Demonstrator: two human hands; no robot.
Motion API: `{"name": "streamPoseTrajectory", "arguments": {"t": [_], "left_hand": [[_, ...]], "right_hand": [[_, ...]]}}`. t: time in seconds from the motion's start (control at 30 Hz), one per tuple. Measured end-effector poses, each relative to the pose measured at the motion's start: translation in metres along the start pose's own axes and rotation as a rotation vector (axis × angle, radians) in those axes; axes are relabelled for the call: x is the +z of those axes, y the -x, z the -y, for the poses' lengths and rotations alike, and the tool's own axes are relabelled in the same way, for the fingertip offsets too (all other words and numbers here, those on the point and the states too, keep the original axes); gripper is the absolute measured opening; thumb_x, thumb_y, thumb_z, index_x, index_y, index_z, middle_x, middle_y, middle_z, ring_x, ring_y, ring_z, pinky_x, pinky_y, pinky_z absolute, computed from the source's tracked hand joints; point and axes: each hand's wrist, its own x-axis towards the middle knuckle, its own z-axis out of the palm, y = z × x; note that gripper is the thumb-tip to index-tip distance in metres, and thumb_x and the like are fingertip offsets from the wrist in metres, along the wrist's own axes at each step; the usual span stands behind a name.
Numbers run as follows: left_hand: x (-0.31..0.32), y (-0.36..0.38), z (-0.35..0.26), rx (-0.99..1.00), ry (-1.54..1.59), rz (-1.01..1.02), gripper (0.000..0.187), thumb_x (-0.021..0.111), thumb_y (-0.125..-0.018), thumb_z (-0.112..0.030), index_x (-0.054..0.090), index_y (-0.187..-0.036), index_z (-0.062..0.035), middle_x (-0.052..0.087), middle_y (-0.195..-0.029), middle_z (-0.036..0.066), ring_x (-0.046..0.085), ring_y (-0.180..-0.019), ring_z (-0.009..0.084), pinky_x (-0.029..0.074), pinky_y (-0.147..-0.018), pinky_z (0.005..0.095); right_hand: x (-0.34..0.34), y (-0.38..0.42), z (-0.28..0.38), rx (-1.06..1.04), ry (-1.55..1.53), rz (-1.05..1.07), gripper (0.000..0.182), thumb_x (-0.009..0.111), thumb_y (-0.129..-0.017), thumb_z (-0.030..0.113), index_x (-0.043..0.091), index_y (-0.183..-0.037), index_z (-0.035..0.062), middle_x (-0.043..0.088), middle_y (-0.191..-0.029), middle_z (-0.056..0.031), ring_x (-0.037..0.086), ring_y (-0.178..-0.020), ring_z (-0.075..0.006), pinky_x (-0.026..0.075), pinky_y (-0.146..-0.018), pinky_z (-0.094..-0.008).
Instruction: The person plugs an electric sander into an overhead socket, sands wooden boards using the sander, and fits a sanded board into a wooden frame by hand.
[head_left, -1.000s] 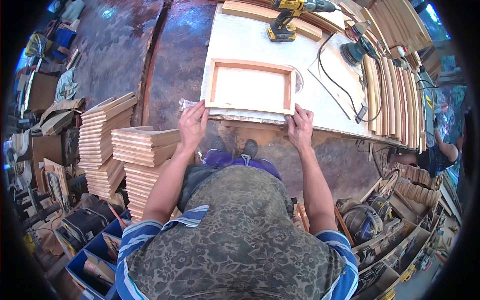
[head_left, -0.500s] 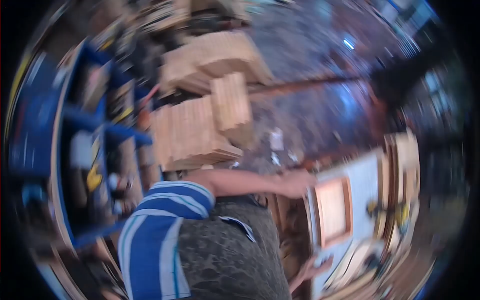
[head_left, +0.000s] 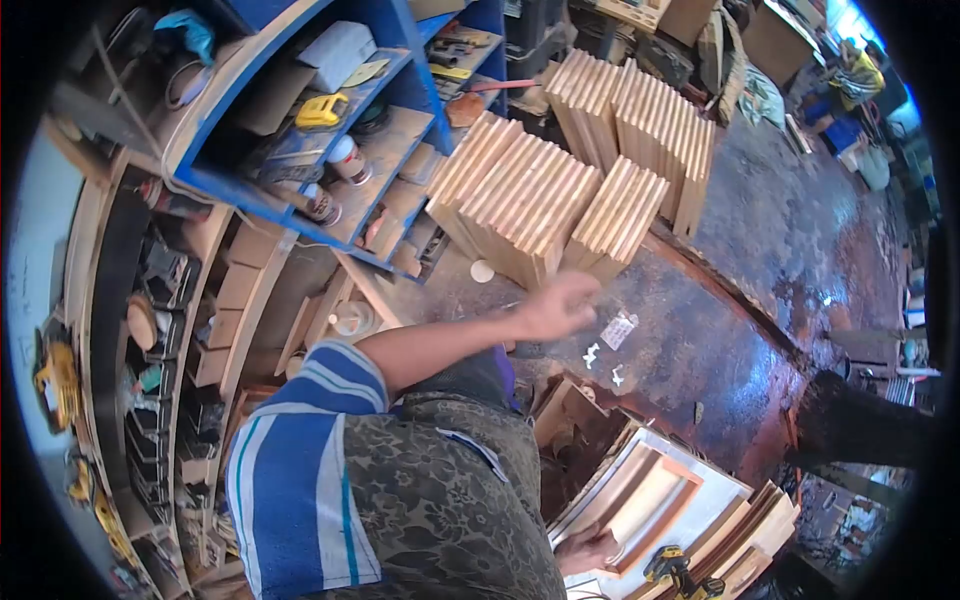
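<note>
My left hand [head_left: 565, 303] is stretched out over the floor, just below the stacks of wooden panels [head_left: 530, 205], and holds nothing; it is motion-blurred. My right hand [head_left: 590, 548] stays low at the bottom of the view, gripping the near corner of the shallow wooden frame [head_left: 688, 470]. The frame lies flat on the white tabletop [head_left: 722, 483]. A yellow cordless drill [head_left: 672, 570] sits on the table beside the frame.
Blue shelving [head_left: 300, 140] full of tools and cans stands to the upper left. Tool-filled racks [head_left: 150, 330] line the left side. The dark wet floor [head_left: 730, 340] has small white scraps [head_left: 618, 330] on it. Curved wooden pieces [head_left: 770, 520] lie at the table's far side.
My head has swung away from the table toward the panel stacks. My left hand has let go of the frame and reached out to the stacks; my right hand stays at the frame.
</note>
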Motion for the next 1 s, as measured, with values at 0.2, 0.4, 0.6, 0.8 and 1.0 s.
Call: {"name": "streamPoseTrajectory", "arguments": {"t": [0.2,0.4,0.6,0.8,1.0], "left_hand": [[-0.148,0.078,0.123,-0.365,0.063,-0.831,0.061,0.086,-0.089,-0.028,0.064,-0.133,0.0078,0.074,-0.121,0.019,0.072,-0.111,0.0272,0.058,-0.098,0.0404],[-0.301,0.033,0.195,-0.358,-0.609,-1.466,0.086,0.093,-0.078,-0.036,0.055,-0.138,0.0130,0.065,-0.132,0.030,0.059,-0.131,0.0395,0.044,-0.113,0.0434],[-0.374,-0.012,0.194,-0.687,-0.515,-1.432,0.089,0.092,-0.069,-0.052,0.068,-0.132,0.0052,0.068,-0.136,0.029,0.062,-0.130,0.0434,0.044,-0.115,0.0522],[-0.370,-0.007,0.216,-0.334,-0.761,-1.366,0.076,0.092,-0.070,-0.035,0.066,-0.132,-0.0007,0.068,-0.131,0.026,0.062,-0.125,0.0441,0.046,-0.109,0.0531],[-0.224,0.020,0.129,-0.084,-0.642,-0.955,0.070,0.092,-0.075,-0.017,0.058,-0.135,-0.0011,0.065,-0.124,0.020,0.063,-0.121,0.0388,0.048,-0.107,0.0493]], "right_hand": [[-0.082,-0.056,-0.042,0.153,-0.477,0.290,0.088,0.056,-0.107,0.058,0.014,-0.173,0.0173,0.015,-0.179,-0.0176,0.037,-0.158,-0.0336,0.036,-0.118,-0.0734],[-0.109,-0.094,-0.085,0.762,-1.501,0.022,0.046,0.069,-0.106,0.030,0.058,-0.139,0.0005,0.069,-0.094,-0.0116,0.062,-0.072,-0.0168,0.051,-0.060,-0.0284],[-0.137,-0.088,0.080,0.361,-1.132,-0.021,0.034,0.075,-0.096,0.016,0.062,-0.124,0.0005,0.064,-0.086,-0.0052,0.051,-0.061,-0.0103,0.042,-0.052,-0.0243],[-0.102,-0.068,0.011,0.515,-1.281,0.060,0.064,0.080,-0.093,0.028,0.056,-0.142,-0.0044,0.062,-0.082,-0.0081,0.051,-0.060,-0.0154,0.043,-0.051,-0.0305],[-0.061,-0.010,-0.128,0.870,-1.280,0.077,0.061,0.062,-0.103,0.029,0.047,-0.155,0.0015,0.064,-0.092,-0.0021,0.056,-0.066,-0.0102,0.047,-0.055,-0.0254]]}}
